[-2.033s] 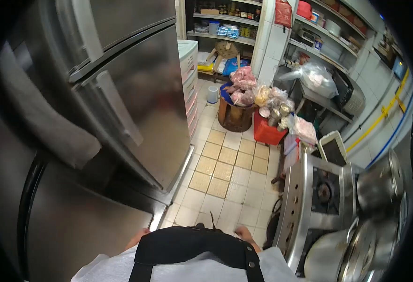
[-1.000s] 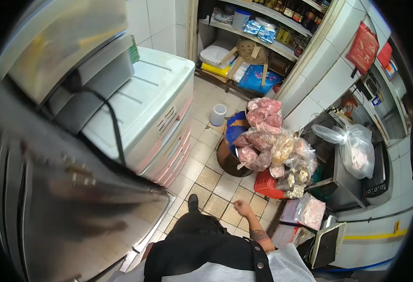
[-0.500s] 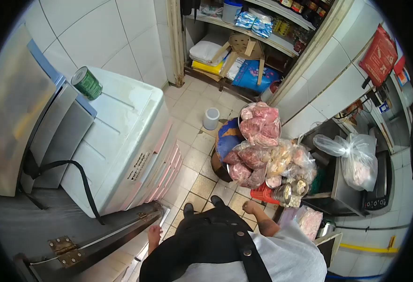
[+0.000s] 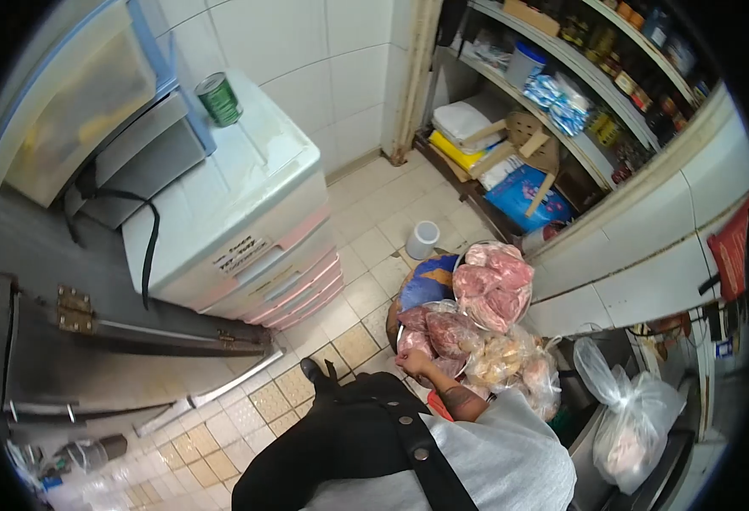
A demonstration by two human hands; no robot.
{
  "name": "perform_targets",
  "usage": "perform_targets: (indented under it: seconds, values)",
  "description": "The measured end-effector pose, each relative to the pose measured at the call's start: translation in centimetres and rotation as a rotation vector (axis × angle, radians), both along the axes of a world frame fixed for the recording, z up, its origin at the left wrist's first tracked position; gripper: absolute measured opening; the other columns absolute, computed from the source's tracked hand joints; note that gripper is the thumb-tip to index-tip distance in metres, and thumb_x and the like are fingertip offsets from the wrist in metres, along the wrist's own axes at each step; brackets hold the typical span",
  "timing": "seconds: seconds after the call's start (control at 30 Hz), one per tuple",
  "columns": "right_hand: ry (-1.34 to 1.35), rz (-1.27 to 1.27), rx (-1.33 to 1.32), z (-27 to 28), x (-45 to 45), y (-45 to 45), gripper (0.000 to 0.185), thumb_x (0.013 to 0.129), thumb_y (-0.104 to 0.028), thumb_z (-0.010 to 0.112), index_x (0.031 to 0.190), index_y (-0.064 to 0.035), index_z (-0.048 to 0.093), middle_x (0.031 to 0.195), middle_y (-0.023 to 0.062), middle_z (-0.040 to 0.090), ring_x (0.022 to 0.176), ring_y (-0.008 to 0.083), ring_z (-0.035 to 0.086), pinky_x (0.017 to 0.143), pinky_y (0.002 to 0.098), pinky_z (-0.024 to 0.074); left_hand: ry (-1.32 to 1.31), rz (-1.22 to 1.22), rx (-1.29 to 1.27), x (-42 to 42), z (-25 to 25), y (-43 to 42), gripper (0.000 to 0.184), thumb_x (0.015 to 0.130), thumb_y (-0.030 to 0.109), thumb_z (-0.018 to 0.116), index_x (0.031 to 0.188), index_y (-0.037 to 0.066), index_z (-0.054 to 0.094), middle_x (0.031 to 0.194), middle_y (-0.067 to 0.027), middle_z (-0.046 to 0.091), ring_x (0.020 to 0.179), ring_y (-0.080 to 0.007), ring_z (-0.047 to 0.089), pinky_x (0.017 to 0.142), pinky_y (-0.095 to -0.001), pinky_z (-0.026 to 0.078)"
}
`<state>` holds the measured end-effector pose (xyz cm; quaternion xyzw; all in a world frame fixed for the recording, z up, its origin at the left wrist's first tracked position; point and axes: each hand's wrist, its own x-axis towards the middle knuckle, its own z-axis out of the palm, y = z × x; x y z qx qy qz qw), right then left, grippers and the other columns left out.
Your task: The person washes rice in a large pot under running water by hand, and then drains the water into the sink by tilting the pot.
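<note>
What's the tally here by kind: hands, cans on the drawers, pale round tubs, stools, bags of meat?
Hands: 1, the right hand
Cans: 1, the green can
Tubs: 2, a floor tub and a blue-lidded tub
Stools: 1, a brown stool
Total: 5, without bags of meat, too overlapped to count

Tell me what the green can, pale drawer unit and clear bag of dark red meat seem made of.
Green cylindrical can: probably printed metal, from its pale rim. Pale drawer unit: smooth moulded plastic, by its ribbed top. Clear bag: thin plastic, apparently, with glossy wrinkles.
</note>
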<state>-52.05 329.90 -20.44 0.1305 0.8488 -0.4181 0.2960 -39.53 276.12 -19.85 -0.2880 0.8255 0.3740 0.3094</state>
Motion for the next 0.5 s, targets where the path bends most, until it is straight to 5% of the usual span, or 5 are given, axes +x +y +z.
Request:
perform_targets:
  seconds: [0.2,0.23,0.27,0.33,0.5]
  values:
    - [0.113,0.359,-0.052,-2.9,-2.4,-1.5,0.021,0.079,-0.025,0.062,0.081,-0.0044,0.066,0.072,0.0072,0.064,0.060,0.0150,0.058,0.055,0.0310,0.0471,0.051,0.145,0.000,13.0,-0.4,2.0,0.035,0.084,0.034,0.049,0.082,0.004,0.065,0.083,-0.0180,0.064,0.083,-0.0329,0.061,0.072,-0.0439,0.048]
    - [-0.037,0.188,-0.204,-4.3,-2.7,-2.5,0.016,0.082,-0.020,0.059,0.086,-0.0047,0.064,0.069,0.0034,0.061,0.060,0.0119,0.056,0.052,0.0279,0.0453,0.088,0.158,-0.015,15.2,-0.9,2.6,0.035,0.084,0.035,0.049,0.082,0.004,0.065,0.082,-0.0183,0.064,0.083,-0.0332,0.061,0.072,-0.0441,0.048]
    - [-0.247,0.129,-0.256,0.2,-4.1,-4.1,0.015,0.083,-0.017,0.058,0.092,-0.0061,0.063,0.070,0.0003,0.059,0.060,0.0093,0.053,0.049,0.0242,0.0431,0.136,0.176,-0.053,16.9,-1.3,3.2,0.036,0.084,0.035,0.049,0.082,0.004,0.065,0.082,-0.0186,0.064,0.082,-0.0336,0.061,0.072,-0.0442,0.047]
    - [-0.259,0.167,-0.282,0.5,-6.2,-7.4,0.017,0.084,-0.015,0.056,0.098,-0.0077,0.061,0.074,0.0005,0.059,0.057,0.0095,0.052,0.048,0.0226,0.0422,0.123,0.285,-0.259,18.7,-0.7,4.1,0.038,0.082,0.037,0.050,0.080,0.002,0.065,0.080,-0.0202,0.064,0.079,-0.0345,0.061,0.071,-0.0448,0.047]
    - [-0.229,0.438,-0.266,4.2,-10.9,-19.3,0.017,0.086,-0.014,0.055,0.101,-0.0082,0.060,0.078,0.0005,0.058,0.065,0.0100,0.055,0.047,0.0231,0.0423,0.132,0.758,-0.241,24.2,5.2,5.8,0.036,0.075,0.033,0.054,0.087,0.001,0.066,0.089,-0.0223,0.063,0.084,-0.0350,0.061,0.077,-0.0408,0.048]
